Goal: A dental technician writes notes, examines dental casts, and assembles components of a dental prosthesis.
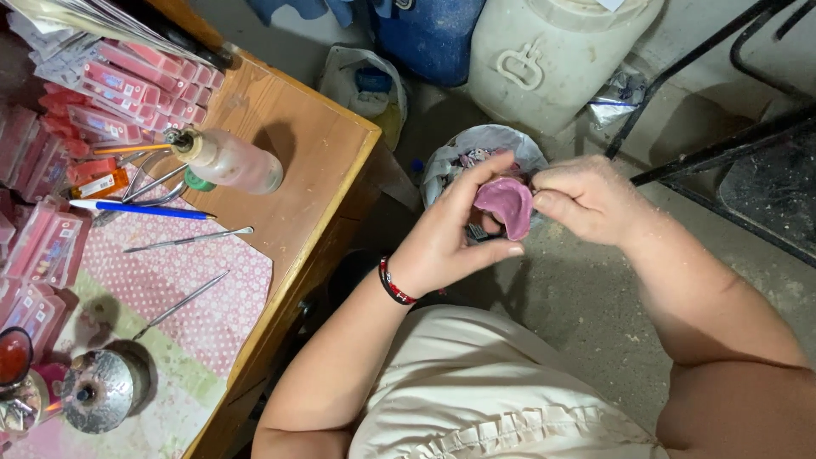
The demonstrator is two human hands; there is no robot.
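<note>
Hands meet at centre frame: left hand [446, 234] curls around a pink wax denture base [505, 206], right hand [586, 197] pinches its right edge. Both are held above a waste bin [484, 144], right of the wooden surface [314, 161].

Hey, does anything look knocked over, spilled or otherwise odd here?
One thing: the clear plastic bottle lies on its side on the wooden table, with no spill showing. Both the left hand and right hand hold the pink denture base above a lined bin.
</note>
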